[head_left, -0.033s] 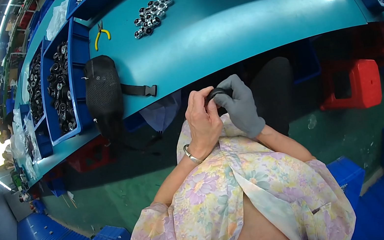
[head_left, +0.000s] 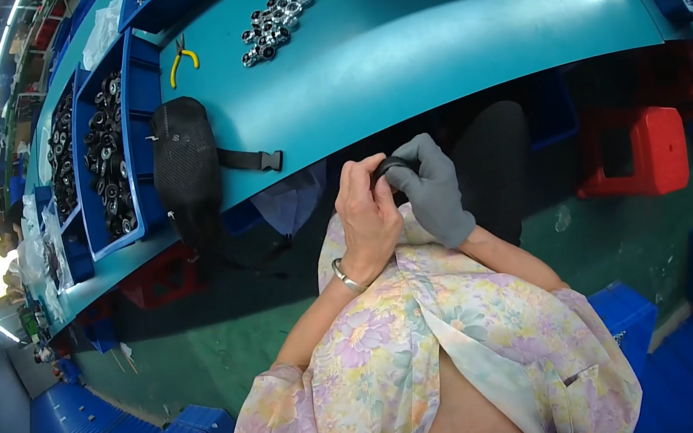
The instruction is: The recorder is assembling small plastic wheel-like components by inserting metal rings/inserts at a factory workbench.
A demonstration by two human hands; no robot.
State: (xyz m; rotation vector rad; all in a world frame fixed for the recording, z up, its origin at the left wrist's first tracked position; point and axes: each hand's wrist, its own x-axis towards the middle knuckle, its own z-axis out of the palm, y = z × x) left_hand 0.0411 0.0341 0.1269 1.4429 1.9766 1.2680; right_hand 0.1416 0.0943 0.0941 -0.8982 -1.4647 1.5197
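Note:
Just beyond my lap, my two hands meet around a small black round part (head_left: 393, 165). My bare left hand (head_left: 367, 218) pinches its left side between thumb and fingertips, with a silver bangle on the wrist. From the right, my right hand (head_left: 435, 194) in a grey glove grips the same part, fingers curled over it. Much of the part is hidden by fingers, so its exact kind does not show. Similar-looking black round parts (head_left: 106, 154) fill a blue bin (head_left: 140, 140) on the table to the left.
On the teal table (head_left: 428, 43) lie a cluster of shiny metal and black parts (head_left: 275, 26), yellow-handled pliers (head_left: 182, 62) and a black pouch (head_left: 184, 160) with a buckled strap. A red stool (head_left: 659, 150) stands at the right. A blue bin (head_left: 626, 318) is behind my right elbow.

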